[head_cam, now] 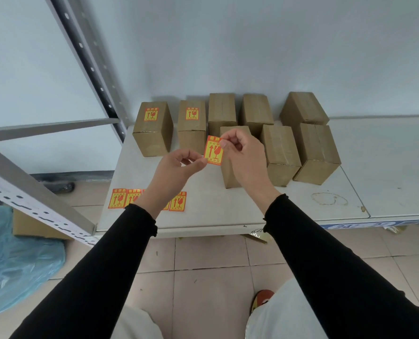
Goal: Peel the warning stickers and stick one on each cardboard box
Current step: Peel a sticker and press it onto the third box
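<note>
Both hands hold one orange and yellow warning sticker in the air above the white table. My left hand pinches its lower left edge. My right hand pinches its upper right corner. Several cardboard boxes stand at the back of the table. The two leftmost, box and box, each carry a sticker on top. The other boxes, such as box and box, have bare tops. A row of loose stickers lies near the table's front left edge, partly hidden by my left forearm.
A grey metal shelf upright and a slanted perforated beam stand to the left. A blue plastic bag and a cardboard box lie on the tiled floor below. A second white table adjoins on the right.
</note>
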A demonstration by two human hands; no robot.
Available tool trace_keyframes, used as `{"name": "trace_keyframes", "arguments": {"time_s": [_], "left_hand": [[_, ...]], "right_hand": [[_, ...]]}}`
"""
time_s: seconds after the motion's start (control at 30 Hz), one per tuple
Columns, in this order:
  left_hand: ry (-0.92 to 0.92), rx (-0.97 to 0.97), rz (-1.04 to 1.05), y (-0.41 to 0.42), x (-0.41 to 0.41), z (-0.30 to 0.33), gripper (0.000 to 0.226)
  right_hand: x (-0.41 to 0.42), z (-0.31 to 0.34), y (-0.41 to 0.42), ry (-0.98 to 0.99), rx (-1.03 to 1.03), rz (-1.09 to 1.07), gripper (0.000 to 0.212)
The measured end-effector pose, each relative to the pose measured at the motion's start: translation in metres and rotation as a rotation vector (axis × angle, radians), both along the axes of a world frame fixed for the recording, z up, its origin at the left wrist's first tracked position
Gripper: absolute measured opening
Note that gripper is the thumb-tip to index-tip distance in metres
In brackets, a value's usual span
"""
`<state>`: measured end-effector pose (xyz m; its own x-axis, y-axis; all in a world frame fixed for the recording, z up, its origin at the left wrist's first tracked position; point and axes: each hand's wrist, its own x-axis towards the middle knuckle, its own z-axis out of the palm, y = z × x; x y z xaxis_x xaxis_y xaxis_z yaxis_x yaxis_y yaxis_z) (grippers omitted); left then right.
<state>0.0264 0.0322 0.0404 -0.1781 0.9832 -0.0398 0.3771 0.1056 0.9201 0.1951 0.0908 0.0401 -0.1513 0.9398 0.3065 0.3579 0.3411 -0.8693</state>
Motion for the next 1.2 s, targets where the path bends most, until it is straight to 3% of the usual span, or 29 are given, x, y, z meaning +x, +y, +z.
{"name": "trace_keyframes", "arguments": {"time_s": [0.4,0.7,0.8,0.93,1.2], "left_hand": [[0.029,-0.047,0.001,0.070,0.024,0.036,0.016],[0.123,-0.163,0.097,0.182,0.018,0.044,0.015],[0.068,-0.257,0.135,0.213,0.013,0.036,0.013],[-0.026,-0.370,0.206,0.247,0.009,0.022,0.032],[-0.181,-0.515,0.163,0.263,0.008,0.008,0.041]], "right_hand": [[0.022,0.025,0.068,-0.014,-0.087,-0.015,0.007],[-0.003,0.033,0.181,-0.260,-0.015,-0.121,0.013],[-0.011,0.033,0.198,-0.298,-0.053,-0.092,0.015],[-0.015,0.019,0.217,-0.370,-0.084,-0.103,0.015],[-0.023,-0.010,0.239,-0.372,-0.095,-0.095,0.014]]}}
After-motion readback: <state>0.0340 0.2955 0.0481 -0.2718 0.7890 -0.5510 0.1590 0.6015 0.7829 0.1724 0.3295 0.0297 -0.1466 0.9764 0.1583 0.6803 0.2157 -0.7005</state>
